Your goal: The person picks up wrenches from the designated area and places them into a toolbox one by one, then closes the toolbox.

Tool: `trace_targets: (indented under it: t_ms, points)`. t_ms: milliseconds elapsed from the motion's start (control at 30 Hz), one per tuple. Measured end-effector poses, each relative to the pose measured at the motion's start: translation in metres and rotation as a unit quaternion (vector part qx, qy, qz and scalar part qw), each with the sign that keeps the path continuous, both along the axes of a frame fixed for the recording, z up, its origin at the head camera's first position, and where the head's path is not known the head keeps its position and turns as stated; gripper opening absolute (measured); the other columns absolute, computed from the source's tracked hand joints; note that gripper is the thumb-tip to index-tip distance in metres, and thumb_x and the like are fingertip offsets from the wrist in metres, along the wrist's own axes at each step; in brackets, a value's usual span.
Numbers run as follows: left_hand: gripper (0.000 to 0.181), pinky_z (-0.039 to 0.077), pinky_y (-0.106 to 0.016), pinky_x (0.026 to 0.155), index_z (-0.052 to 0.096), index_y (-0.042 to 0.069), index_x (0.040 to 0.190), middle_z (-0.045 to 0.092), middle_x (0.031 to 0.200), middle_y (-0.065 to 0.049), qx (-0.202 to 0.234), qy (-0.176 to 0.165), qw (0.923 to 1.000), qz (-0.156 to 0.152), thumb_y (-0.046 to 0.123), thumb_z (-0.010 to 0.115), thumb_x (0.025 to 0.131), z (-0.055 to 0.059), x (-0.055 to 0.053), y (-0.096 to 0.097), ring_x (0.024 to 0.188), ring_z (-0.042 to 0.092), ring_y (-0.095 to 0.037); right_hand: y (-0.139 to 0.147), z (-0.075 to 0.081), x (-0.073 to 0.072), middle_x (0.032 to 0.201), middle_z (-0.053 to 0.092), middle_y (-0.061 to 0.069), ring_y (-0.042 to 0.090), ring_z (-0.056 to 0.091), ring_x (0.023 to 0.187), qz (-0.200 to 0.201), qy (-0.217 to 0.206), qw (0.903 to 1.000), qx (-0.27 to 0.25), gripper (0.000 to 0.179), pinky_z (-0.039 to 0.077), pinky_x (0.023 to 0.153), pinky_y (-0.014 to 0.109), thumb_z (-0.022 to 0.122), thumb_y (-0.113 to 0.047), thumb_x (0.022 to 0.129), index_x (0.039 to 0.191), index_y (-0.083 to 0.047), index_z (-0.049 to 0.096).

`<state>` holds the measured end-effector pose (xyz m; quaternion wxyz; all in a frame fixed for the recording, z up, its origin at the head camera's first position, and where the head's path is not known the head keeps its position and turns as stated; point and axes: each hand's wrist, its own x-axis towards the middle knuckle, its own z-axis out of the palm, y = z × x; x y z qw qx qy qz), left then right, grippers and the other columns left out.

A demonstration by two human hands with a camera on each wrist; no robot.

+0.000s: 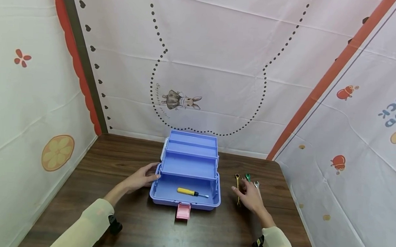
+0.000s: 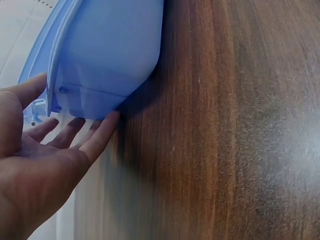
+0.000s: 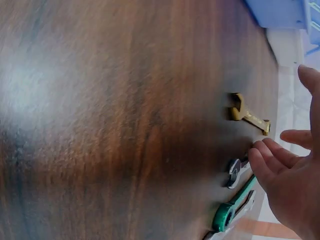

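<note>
An open blue toolbox (image 1: 185, 202) stands on the table, a yellow-handled screwdriver (image 1: 186, 191) lying in its bottom. My left hand (image 1: 143, 178) holds the box's left side, thumb over the rim and fingers along the outer wall (image 2: 110, 45). To the right of the box, my right hand (image 1: 251, 198) hovers low over several wrenches, its thumb apart from the fingers. A gold wrench (image 3: 250, 117) lies on the thumb side. Near the fingertips is a silver wrench (image 3: 235, 172), partly hidden by them. Beyond lie a green wrench (image 3: 225, 215) and another silver wrench (image 1: 256, 184).
Stepped trays (image 1: 190, 165) rise at the back of the toolbox. A pink latch (image 1: 183, 211) hangs from its front. Printed cloth walls (image 1: 219, 84) enclose the dark wooden table (image 1: 125, 153) at the back and sides.
</note>
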<state>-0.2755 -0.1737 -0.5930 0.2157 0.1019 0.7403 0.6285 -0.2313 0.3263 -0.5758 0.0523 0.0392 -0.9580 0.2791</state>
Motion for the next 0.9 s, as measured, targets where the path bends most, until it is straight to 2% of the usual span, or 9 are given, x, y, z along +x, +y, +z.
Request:
trace_targets:
  t_ms: [167, 333, 433, 667, 900]
  points:
    - [0.071, 0.058, -0.047, 0.102, 0.026, 0.007, 0.167, 0.036, 0.164, -0.030, 0.006, -0.015, 0.9998, 0.014, 0.022, 0.064, 0.109, -0.004, 0.003, -0.001, 0.147, 0.043, -0.046, -0.002, -0.005, -0.001, 0.110, 0.069, 0.022, 0.036, 0.070, 0.099, -0.005, 0.015, 0.9999, 0.001, 0.056, 0.058, 0.089, 0.058, 0.080, -0.031, 0.096, 0.130, 0.010, 0.064]
    - [0.071, 0.057, -0.046, 0.104, 0.026, 0.007, 0.167, 0.034, 0.165, -0.028, 0.001, 0.001, 1.0000, 0.009, 0.025, 0.063, 0.109, -0.008, 0.005, -0.001, 0.148, 0.042, -0.046, -0.002, -0.009, -0.008, 0.101, 0.068, 0.018, 0.033, 0.068, 0.093, -0.012, 0.015, 0.9998, -0.003, 0.033, 0.058, 0.085, 0.054, 0.083, -0.006, 0.089, 0.115, 0.008, 0.068]
    - [0.071, 0.057, -0.046, 0.104, 0.028, 0.007, 0.166, 0.035, 0.165, -0.027, 0.002, 0.012, 0.9999, 0.007, 0.028, 0.064, 0.109, -0.009, 0.004, 0.001, 0.147, 0.043, -0.045, -0.003, -0.012, -0.012, 0.097, 0.067, 0.017, 0.032, 0.066, 0.090, -0.023, 0.019, 0.9995, 0.000, 0.026, 0.058, 0.083, 0.052, 0.080, 0.002, 0.088, 0.111, 0.008, 0.068]
    - [0.070, 0.058, -0.046, 0.103, 0.029, 0.007, 0.166, 0.036, 0.164, -0.027, 0.003, 0.019, 0.9998, 0.003, 0.029, 0.064, 0.109, -0.011, 0.003, 0.001, 0.146, 0.045, -0.046, -0.006, -0.016, -0.020, 0.095, 0.070, 0.019, 0.034, 0.068, 0.090, -0.044, 0.016, 0.9989, -0.007, 0.025, 0.059, 0.083, 0.054, 0.072, 0.006, 0.085, 0.109, 0.012, 0.067]
    - [0.074, 0.058, -0.046, 0.103, 0.028, 0.006, 0.166, 0.036, 0.164, -0.028, -0.001, 0.023, 0.9997, -0.001, 0.034, 0.065, 0.108, -0.013, 0.003, -0.002, 0.146, 0.045, -0.046, -0.009, -0.015, -0.023, 0.090, 0.070, 0.013, 0.030, 0.067, 0.086, -0.050, -0.008, 0.9987, -0.008, 0.023, 0.058, 0.082, 0.052, 0.075, 0.005, 0.082, 0.102, 0.008, 0.066]
